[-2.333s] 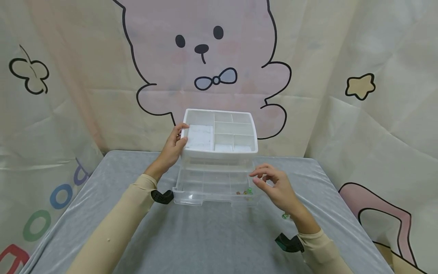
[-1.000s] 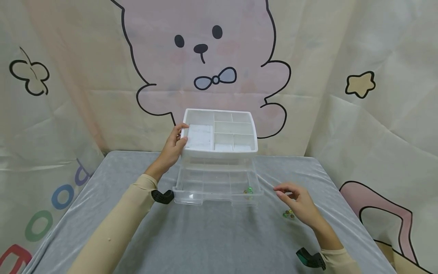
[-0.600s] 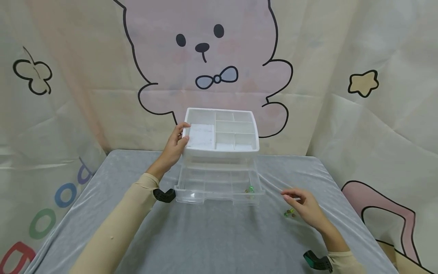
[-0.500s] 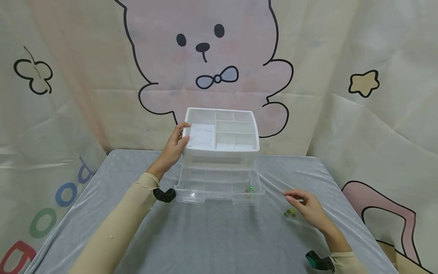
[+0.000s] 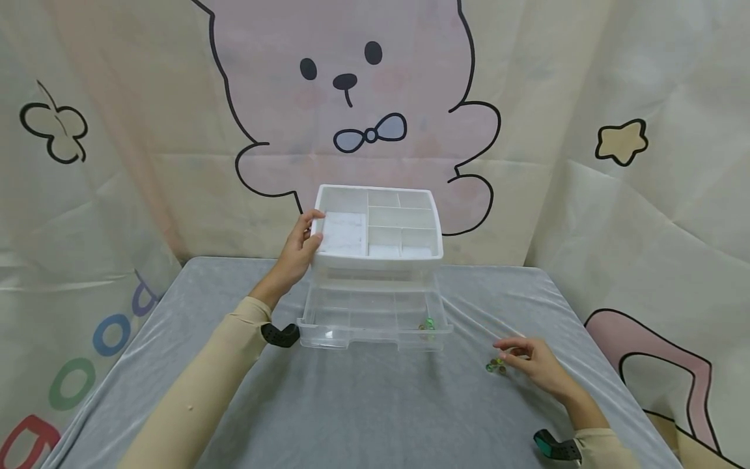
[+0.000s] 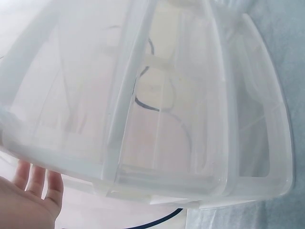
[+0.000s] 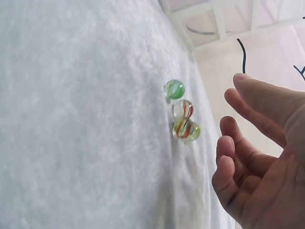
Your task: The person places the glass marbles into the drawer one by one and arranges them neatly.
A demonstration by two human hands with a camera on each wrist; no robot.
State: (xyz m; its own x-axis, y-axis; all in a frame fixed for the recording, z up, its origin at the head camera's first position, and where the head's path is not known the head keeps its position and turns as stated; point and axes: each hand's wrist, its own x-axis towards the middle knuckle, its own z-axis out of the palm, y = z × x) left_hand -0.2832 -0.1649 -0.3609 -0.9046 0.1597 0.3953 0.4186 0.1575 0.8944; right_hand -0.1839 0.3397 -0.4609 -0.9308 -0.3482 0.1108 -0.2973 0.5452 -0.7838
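Grey cloth (image 5: 375,404), right hand (image 5: 541,370) gone from drawer (image 5: 375,335), now near marbles (image 7: 182,128)

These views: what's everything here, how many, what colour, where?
White tray: one, white, on top
Clear drawer: one, transparent, below the tray
Drawer marbles: count unclear, greenish, brownish, drawer's right
Cloth: one, grey-blue, beneath the drawer
Loose marbles: four visible, green, yellowish, reddish-striped, on the cloth
Backdrop: three sides visible, cream, behind
Drawings: several, including pink bear, yellow star, coloured letters, on the backdrop
Wrist devices: two, black, one per wrist
Sleeves: two, beige, both arms
Left hand: one, bare, holding the tray
Right hand: one, bare, near loose marbles
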